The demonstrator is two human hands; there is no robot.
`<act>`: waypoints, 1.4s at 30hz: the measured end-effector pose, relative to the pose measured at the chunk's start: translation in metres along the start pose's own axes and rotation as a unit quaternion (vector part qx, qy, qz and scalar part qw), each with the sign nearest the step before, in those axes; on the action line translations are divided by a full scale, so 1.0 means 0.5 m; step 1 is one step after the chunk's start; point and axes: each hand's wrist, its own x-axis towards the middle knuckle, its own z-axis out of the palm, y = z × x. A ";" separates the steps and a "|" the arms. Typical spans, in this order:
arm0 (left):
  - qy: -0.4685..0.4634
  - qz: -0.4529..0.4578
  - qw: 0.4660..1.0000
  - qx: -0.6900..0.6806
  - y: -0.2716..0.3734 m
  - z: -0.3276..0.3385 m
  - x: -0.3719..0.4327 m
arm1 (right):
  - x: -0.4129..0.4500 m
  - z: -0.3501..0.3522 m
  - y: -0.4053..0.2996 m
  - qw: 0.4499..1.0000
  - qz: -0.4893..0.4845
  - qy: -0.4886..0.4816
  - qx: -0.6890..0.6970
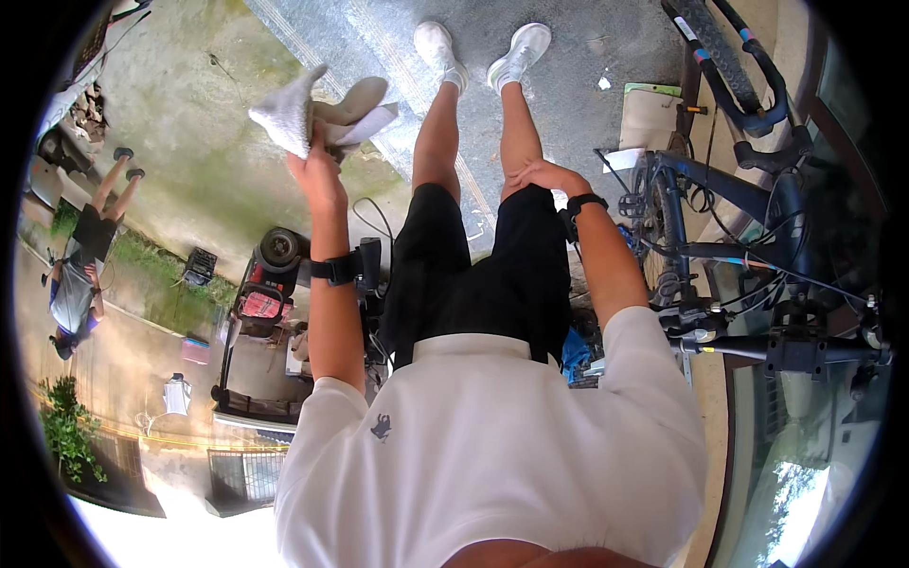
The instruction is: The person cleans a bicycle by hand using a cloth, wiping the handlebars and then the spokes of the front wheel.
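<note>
My left hand (321,174) grips a bundle of whitish knitted cloth pieces (287,113), raised to the left of my legs. The pieces fan out above the fist with pointed and rounded ends; whether they are gloves or socks I cannot tell. My right hand (543,176) rests on my right knee at the hem of my black shorts (529,220), its fingers spread a little and holding nothing. Both wrists wear black straps, and a dark device sits at each one. My white shoes (522,53) stand apart on the ground.
On the right stands a blue bicycle (731,188) with cables and handlebars, beside an upturned fork and tyre (717,53). A flat pale panel (650,117) lies near it. At left are a wheeled cart (263,312), a black crate (200,266) and another person (85,248) farther off.
</note>
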 end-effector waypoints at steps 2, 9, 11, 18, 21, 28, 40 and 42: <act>-0.019 -0.002 1.000 0.002 -0.030 0.023 -0.010 | -0.007 -0.024 -0.022 1.000 -0.006 0.004 0.016; -0.123 0.066 0.988 0.070 -0.009 0.086 -0.051 | 0.041 -0.035 0.021 0.983 0.049 0.117 -0.133; -0.130 0.098 0.983 0.090 -0.005 0.088 -0.038 | 0.054 -0.027 0.054 0.942 -0.066 0.256 -0.205; -0.114 0.116 0.983 0.081 0.000 0.076 -0.038 | 0.020 -0.029 -0.133 0.898 0.032 0.163 -0.407; -0.109 0.077 0.988 0.080 0.019 0.078 -0.052 | 0.062 0.000 -0.121 0.866 0.060 0.183 -0.462; -0.205 0.200 0.948 0.139 0.051 0.120 -0.086 | 0.160 -0.040 -0.085 0.803 -0.009 -0.048 -0.594; -0.427 0.207 0.860 0.188 0.127 0.317 -0.161 | -0.099 -0.090 -0.352 0.966 0.077 0.213 -0.124; -0.450 0.191 0.849 0.202 0.114 0.312 -0.164 | -0.159 -0.117 -0.398 0.977 0.087 0.195 -0.025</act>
